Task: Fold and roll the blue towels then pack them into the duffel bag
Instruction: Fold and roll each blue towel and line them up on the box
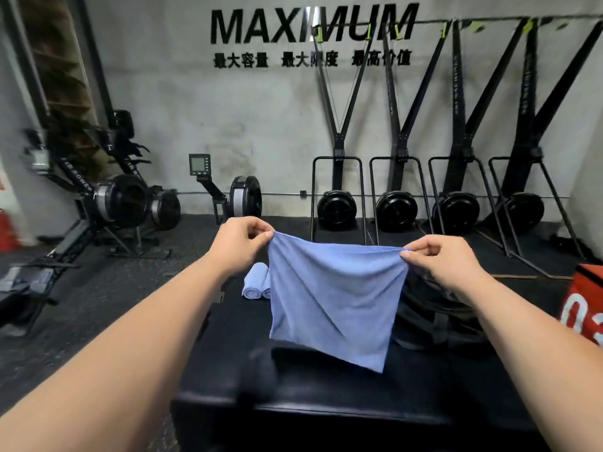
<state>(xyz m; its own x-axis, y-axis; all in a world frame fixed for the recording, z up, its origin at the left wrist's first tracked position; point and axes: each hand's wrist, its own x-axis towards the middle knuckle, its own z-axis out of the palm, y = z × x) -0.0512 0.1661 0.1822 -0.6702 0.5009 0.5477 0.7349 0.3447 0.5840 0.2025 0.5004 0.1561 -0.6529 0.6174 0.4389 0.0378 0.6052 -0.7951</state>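
Note:
A blue towel (pixel 329 298) hangs in the air in front of me, spread out with creases across it. My left hand (pixel 239 244) pinches its top left corner and my right hand (pixel 452 264) pinches its top right corner. Its lower edge dangles just above a black padded bench (pixel 326 386). Two rolled blue towels (pixel 256 280) lie side by side on the bench's far left part, partly hidden by the hanging towel. A black duffel bag (pixel 437 318) sits on the bench to the right, mostly hidden behind the towel and my right arm.
A red box (pixel 584 305) stands at the right edge. Rowing machines (pixel 124 200) stand on the dark floor at the left, and several ski machines (pixel 394 207) line the back wall.

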